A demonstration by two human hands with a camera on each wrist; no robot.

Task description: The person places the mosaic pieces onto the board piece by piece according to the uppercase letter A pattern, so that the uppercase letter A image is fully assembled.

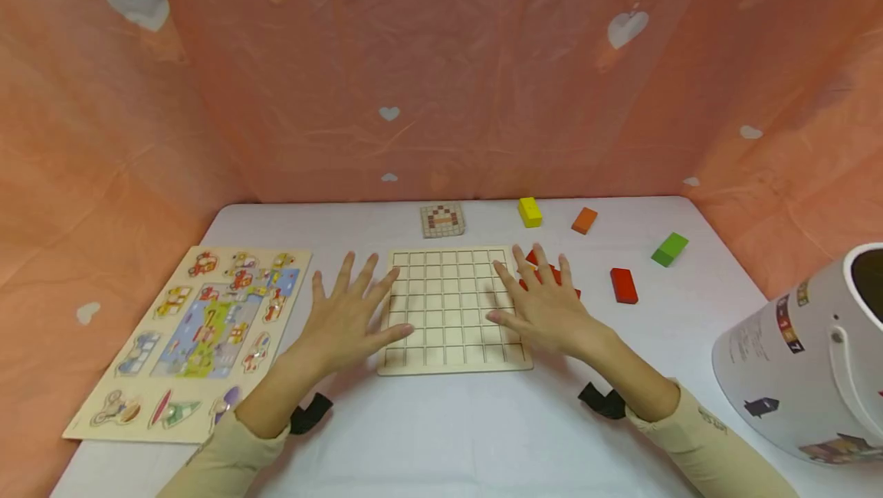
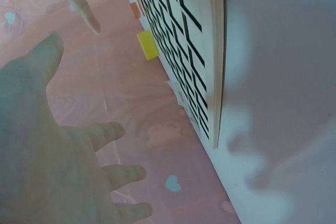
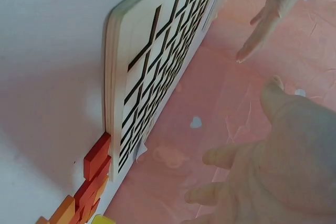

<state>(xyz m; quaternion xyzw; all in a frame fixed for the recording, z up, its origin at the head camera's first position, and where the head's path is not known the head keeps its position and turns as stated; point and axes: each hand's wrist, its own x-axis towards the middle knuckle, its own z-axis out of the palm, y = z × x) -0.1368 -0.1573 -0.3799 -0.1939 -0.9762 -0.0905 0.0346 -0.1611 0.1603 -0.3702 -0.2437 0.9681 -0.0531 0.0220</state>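
Note:
Both hands hover palm down with fingers spread, and neither holds anything. My left hand (image 1: pixel 341 322) is over the left edge of a pale wooden grid board (image 1: pixel 448 360). Above the board's right edge is my right hand (image 1: pixel 552 314), partly covering some red blocks (image 1: pixel 567 283). In the left wrist view the left hand (image 2: pixel 47 145) stands apart from the board (image 2: pixel 210 77). The right wrist view likewise has the right hand (image 3: pixel 273 166) off the board (image 3: pixel 118 77), whose cells are outlined by dark grooves.
A vehicle picture puzzle (image 1: pixel 172 406) lies at left. Behind the board sits a small patterned card (image 1: pixel 443 220). Around the right side are yellow (image 1: pixel 530 212), orange (image 1: pixel 584 221), green (image 1: pixel 669 250) and red (image 1: pixel 624 286) blocks. A white bucket (image 1: pixel 786 375) stands at far right.

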